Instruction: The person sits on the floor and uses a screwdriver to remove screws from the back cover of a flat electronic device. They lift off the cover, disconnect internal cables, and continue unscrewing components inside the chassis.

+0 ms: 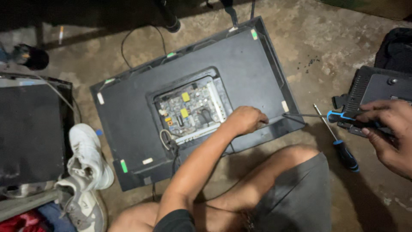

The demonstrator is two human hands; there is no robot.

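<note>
A black flat screen panel (128, 124) lies face down on the concrete floor, its back open over a circuit board (189, 109) with yellow parts. My left hand (245, 120) rests on the panel's near right edge, fingers curled around the rim. My right hand (388, 129) grips a screwdriver (339, 116) with a blue and black handle. Its thin shaft points left, and the tip touches the panel's right corner, close to my left hand's fingers. A second screwdriver (345, 154) lies on the floor below it.
White sneakers (88, 163) lie left of the panel, beside another dark flat panel (30, 129). A black vented casing (373, 92) sits at the right under my right hand, with a black bag (397, 47) behind it. Small dark screws (309, 63) dot the floor. My bent knee (296, 172) is below.
</note>
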